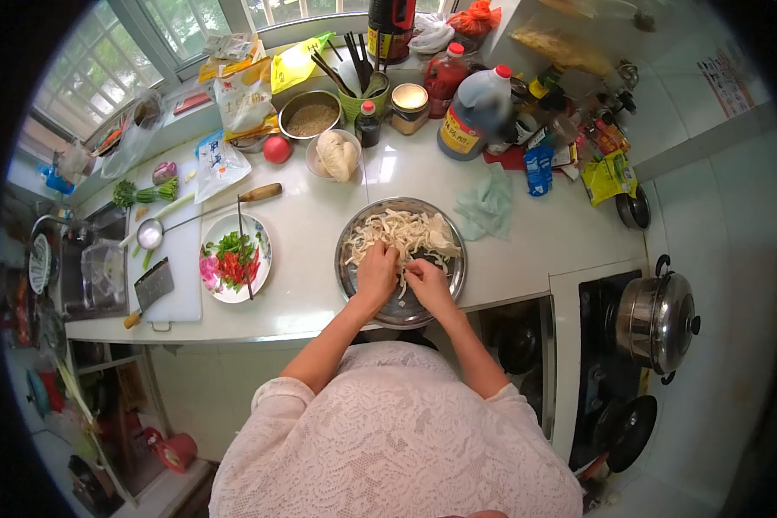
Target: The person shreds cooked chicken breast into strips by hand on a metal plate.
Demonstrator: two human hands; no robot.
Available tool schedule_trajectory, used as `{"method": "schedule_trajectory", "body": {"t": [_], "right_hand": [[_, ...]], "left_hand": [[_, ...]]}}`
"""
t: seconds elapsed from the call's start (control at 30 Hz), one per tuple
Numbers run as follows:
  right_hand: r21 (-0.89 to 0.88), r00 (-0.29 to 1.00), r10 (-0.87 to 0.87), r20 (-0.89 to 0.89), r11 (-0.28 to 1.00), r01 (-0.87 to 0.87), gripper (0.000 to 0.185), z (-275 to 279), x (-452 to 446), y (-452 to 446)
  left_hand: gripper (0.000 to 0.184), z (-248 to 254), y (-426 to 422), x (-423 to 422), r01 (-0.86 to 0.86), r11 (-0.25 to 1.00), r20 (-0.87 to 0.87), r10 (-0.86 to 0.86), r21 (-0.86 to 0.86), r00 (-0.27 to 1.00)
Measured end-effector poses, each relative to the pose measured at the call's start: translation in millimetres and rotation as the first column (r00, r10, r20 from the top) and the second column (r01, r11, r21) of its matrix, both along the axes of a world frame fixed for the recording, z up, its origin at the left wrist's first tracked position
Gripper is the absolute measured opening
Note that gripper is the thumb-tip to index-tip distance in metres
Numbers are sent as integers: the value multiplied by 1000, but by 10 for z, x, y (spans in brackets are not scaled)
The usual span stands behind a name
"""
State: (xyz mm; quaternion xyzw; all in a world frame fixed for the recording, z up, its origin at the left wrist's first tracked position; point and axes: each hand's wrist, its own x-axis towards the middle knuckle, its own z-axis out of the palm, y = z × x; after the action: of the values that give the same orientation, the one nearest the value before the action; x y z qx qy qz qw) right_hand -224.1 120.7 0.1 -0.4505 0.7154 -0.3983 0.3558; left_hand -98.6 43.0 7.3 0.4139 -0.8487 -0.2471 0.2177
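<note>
A round steel tray point(347, 289) stands on the counter in front of me, with pale shredded strips point(397, 226) heaped over its back half. My left hand point(377, 271) is over the tray's middle, fingers bent down and closed at the strips. Beside it, my right hand point(428, 281) pinches a pale strip that hangs between the two hands. Behind the tray is a bowl holding a pale, lumpy piece of food point(337, 156). Left of the tray, a patterned plate point(262, 250) carries chopped green, red and pink pieces, with dark chopsticks point(244, 246) laid across it.
A cleaver point(154, 285) lies on a white cutting board point(181, 298) at the left, near a ladle point(150, 234) and the sink point(104, 298). Bottles, including a large jug point(463, 138), line the back. A green cloth point(485, 205) lies right of the tray; a lidded pot point(656, 324) stands far right.
</note>
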Motion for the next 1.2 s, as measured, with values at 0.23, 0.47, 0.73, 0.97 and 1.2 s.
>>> {"method": "schedule_trajectory", "body": {"t": [0.23, 0.47, 0.73, 0.97, 1.2], "right_hand": [[-125, 996, -37, 83, 991, 47, 19, 112, 48, 34], [-186, 993, 68, 96, 981, -49, 14, 147, 27, -26], [-203, 990, 93, 109, 977, -69, 13, 193, 126, -26], [-122, 953, 114, 279, 989, -82, 9, 138, 58, -15], [-284, 988, 63, 140, 959, -21, 8, 107, 41, -17]], "left_hand": [[27, 109, 132, 199, -7, 954, -293, 100, 300, 951], [25, 281, 158, 254, 89, 933, -390, 58, 348, 919], [29, 273, 187, 321, 138, 960, -404, -28, 244, 914], [25, 255, 185, 312, 89, 807, -427, 212, 584, 879], [13, 245, 154, 334, 203, 584, -450, 317, 786, 835]]}}
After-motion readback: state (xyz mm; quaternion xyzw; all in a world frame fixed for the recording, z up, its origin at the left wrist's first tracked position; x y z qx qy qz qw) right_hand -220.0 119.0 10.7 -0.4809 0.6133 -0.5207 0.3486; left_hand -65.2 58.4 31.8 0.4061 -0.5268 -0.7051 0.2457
